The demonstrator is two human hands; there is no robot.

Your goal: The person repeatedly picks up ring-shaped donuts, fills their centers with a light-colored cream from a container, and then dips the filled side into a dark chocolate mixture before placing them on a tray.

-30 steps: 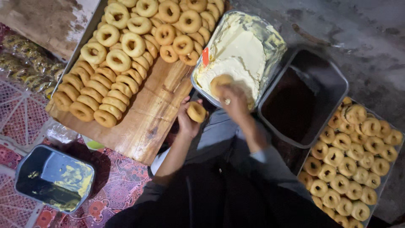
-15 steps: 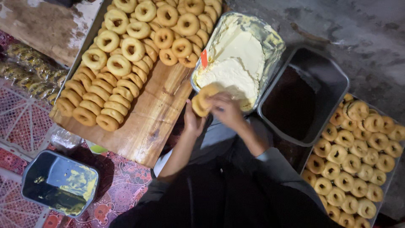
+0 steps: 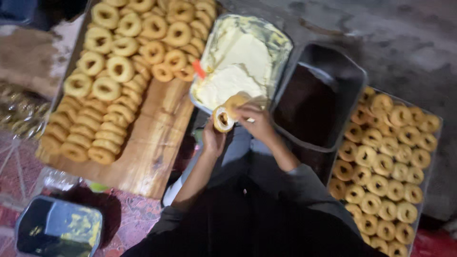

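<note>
Both hands are curled: left hand [image 3: 213, 139] grips a ring biscuit [image 3: 222, 119], right hand [image 3: 254, 123] pinches another biscuit [image 3: 236, 101].

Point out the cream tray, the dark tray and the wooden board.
cream tray [image 3: 281, 45]: head view, its right rim.
dark tray [image 3: 354, 78]: head view, its right wall.
wooden board [image 3: 154, 143]: head view, bare middle.

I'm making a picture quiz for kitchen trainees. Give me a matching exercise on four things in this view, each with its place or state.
Things:
1. wooden board
2. cream tray
3. dark tray
4. left hand

Places or states:
A. holds a cream-topped ring biscuit
B. stacked with plain ring biscuits, far left
C. holds a dark brown filling
D. holds pale yellow cream

Pairs: 1-B, 2-D, 3-C, 4-A
</note>
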